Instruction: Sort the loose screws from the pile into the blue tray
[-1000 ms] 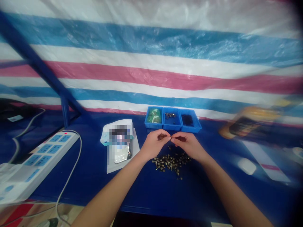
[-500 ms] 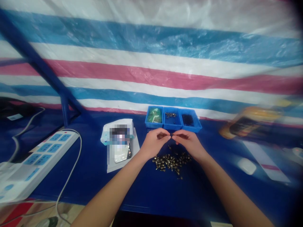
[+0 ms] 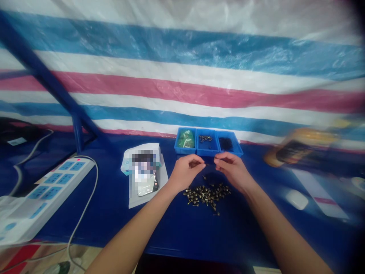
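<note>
The left hand (image 3: 186, 172) and the right hand (image 3: 231, 168) hung over the blue bench (image 3: 173, 236), with a small gap between them. The fingers (image 3: 198, 164) of both hands were curled, not spread wide. They might have held something very small, but I could not tell from this view. Just below the hands lay a pile of small dark screws (image 3: 207, 195). Past the hands stood a blue tray (image 3: 208, 152) with three parts. The left part held green bits (image 3: 186, 139), the middle part held more screws (image 3: 205, 139), and the right part held dark bits (image 3: 225, 144). To the left, a phone (image 3: 147, 185) lay on white paper (image 3: 148, 203), near a white power strip (image 3: 42, 194). A white mouse (image 3: 297, 199) lay to the right.
</note>
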Tool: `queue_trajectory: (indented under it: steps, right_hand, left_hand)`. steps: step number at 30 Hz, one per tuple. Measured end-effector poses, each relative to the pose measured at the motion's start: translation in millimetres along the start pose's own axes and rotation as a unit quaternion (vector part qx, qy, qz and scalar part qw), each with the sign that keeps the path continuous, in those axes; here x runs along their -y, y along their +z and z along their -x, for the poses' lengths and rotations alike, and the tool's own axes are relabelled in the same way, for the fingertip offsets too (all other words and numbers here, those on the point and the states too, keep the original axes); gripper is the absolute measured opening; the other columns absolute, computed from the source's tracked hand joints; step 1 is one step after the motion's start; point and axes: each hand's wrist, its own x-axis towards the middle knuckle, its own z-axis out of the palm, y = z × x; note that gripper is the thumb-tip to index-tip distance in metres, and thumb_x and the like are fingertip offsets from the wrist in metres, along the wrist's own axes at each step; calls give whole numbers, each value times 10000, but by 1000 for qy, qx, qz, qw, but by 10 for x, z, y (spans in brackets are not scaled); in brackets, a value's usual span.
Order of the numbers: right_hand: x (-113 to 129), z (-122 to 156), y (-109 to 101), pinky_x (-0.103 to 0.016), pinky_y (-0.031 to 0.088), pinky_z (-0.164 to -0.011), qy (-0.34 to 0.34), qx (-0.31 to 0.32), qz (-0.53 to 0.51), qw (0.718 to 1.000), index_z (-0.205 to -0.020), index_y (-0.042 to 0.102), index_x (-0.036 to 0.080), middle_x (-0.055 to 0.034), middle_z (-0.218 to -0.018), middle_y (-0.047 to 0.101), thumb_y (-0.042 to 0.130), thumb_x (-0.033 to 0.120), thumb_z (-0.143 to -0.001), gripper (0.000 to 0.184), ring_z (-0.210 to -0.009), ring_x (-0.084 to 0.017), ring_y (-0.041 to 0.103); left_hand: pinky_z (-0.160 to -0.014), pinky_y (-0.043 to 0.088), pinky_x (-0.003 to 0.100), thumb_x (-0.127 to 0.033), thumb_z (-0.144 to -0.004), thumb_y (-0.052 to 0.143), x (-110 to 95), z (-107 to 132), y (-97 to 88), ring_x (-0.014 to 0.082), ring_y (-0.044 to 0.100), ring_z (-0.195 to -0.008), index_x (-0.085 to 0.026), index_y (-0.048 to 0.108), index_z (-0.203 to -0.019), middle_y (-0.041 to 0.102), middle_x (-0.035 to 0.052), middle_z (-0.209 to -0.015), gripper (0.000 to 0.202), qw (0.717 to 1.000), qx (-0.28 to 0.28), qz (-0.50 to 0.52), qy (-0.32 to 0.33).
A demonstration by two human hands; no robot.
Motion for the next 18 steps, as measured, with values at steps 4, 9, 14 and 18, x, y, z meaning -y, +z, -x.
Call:
queue_trajectory:
  steps: [4,9,14,18]
  right_hand:
    - [61,-6,-30,-267,450,-632,-24,-12,-35,999,-892,680,246,22,-816,630,827,343,-699,262,-614,-94,530]
    - [119,0,-53,-284,479,-673,1,-6,-22,1000,-892,672,236,-30,-1027,696,805,387,-729,259,-659,-107,596]
    - [94,-3,-76,-255,453,-620,13,-27,-4,1000,-784,685,200,-3,-772,650,818,410,-716,258,-619,-102,550]
    - [74,-20,-104,-252,460,-631,32,-25,-23,999,-907,737,204,-35,-899,673,823,424,-708,308,-681,-109,565]
  left_hand:
    - [-763,498,310,-315,-844,651,-21,6,-4,180,659,-799,-193,690,-873,721,31,-881,131,1000,0,-2,0]
    - [-742,501,311,-323,-848,646,-11,10,-1,178,659,-791,-203,692,-879,721,26,-884,133,1000,2,-6,3]
    - [-747,506,314,-333,-848,645,16,4,4,182,665,-803,-202,692,-880,725,31,-895,142,1000,2,-6,7]
    - [-726,503,306,-342,-840,653,15,0,1,178,658,-783,-202,691,-878,725,29,-891,150,1000,0,-4,0]
